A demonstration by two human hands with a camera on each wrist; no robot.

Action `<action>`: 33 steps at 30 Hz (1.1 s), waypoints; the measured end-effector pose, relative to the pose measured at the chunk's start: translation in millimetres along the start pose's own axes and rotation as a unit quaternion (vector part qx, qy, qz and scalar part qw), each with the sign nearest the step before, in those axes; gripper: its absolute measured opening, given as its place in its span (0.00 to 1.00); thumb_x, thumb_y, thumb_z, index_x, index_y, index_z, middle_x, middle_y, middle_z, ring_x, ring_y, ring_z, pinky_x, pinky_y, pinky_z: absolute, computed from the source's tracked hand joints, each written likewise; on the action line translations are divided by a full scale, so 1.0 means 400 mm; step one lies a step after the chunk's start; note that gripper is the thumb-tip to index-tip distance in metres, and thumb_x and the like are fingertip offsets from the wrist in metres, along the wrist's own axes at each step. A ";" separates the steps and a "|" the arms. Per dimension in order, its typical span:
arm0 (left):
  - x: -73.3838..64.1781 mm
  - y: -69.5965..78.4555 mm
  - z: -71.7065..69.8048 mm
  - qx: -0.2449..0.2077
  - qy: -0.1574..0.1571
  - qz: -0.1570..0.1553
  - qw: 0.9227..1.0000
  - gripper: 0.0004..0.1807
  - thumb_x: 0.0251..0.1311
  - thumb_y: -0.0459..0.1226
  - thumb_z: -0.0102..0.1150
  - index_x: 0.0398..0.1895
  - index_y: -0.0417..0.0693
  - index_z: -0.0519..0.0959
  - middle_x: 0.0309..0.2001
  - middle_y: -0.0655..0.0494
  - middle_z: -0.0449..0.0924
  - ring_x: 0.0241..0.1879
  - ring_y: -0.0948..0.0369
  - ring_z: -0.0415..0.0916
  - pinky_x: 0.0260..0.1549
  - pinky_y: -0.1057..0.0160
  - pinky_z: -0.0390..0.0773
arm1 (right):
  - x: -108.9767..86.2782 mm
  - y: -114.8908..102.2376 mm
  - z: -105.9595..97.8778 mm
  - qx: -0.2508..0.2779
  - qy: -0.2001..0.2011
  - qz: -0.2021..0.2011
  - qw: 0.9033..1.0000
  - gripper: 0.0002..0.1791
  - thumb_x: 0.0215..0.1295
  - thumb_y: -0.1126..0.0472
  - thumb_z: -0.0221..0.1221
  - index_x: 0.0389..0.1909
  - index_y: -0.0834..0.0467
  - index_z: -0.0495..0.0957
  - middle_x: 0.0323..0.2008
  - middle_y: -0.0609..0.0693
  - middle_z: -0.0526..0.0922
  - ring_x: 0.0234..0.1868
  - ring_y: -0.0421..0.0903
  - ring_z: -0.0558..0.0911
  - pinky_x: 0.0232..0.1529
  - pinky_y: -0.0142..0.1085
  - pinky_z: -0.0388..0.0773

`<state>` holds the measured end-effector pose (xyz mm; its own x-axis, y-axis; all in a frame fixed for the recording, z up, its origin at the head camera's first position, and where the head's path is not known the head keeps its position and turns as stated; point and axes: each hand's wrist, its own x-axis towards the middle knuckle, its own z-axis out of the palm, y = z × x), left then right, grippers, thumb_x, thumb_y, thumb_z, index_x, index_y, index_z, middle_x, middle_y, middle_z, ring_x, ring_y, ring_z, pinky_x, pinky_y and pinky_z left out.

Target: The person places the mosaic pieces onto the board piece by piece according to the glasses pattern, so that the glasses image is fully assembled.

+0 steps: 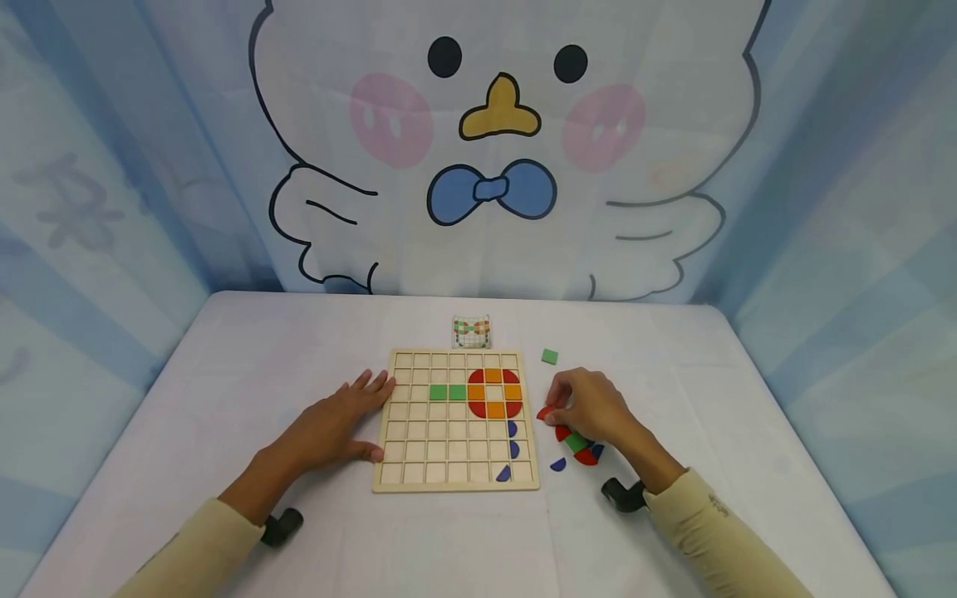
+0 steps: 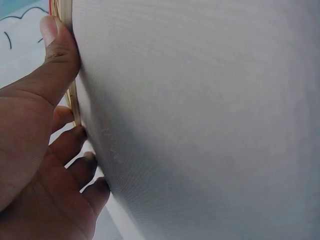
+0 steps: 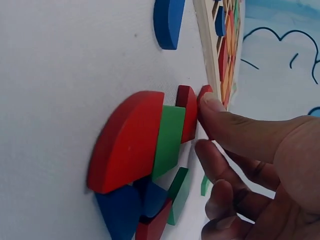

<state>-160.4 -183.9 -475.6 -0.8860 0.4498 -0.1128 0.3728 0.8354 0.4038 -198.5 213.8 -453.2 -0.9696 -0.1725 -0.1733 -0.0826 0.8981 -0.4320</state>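
My left hand (image 1: 335, 425) rests at the left edge of a wooden grid board (image 1: 436, 453), fingers spread, fingertips and thumb against the frame. Beyond the board's right edge, my right hand (image 1: 594, 404) pinches a red quarter-circle block (image 3: 204, 94) between thumb and fingers, close over the cloth. Below that hand lies a cluster of loose blocks, with a red quarter-circle (image 3: 131, 142), a green square (image 3: 169, 142) and a blue block (image 3: 119, 210). On the board, red and orange blocks (image 1: 495, 409) form a ring, with two green squares (image 1: 447, 392) to its left.
A small pattern card (image 1: 472, 332) lies behind the board. One green block (image 1: 549, 356) is at the board's upper right, and a blue half-circle (image 1: 558, 464) at its lower right. Several blue blocks (image 1: 512, 449) sit in the board's right column. A printed curtain hangs behind.
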 end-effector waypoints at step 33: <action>0.000 -0.007 0.004 -0.005 0.000 -0.005 1.000 0.61 0.52 0.56 0.78 0.86 0.50 0.56 0.86 0.46 0.52 0.85 0.40 0.48 0.79 0.33 0.59 | 0.059 -0.161 0.030 0.086 0.050 -0.143 0.985 0.08 0.73 0.60 0.67 0.49 0.48 0.87 0.37 0.47 0.87 0.32 0.44 0.79 0.32 0.35 0.79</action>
<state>-161.1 -185.5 -478.2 -0.8893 0.4422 -0.1165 0.3619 0.8362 0.4120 -213.5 146.9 -439.9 -0.9313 -0.3592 0.0611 -0.3228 0.7358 -0.5953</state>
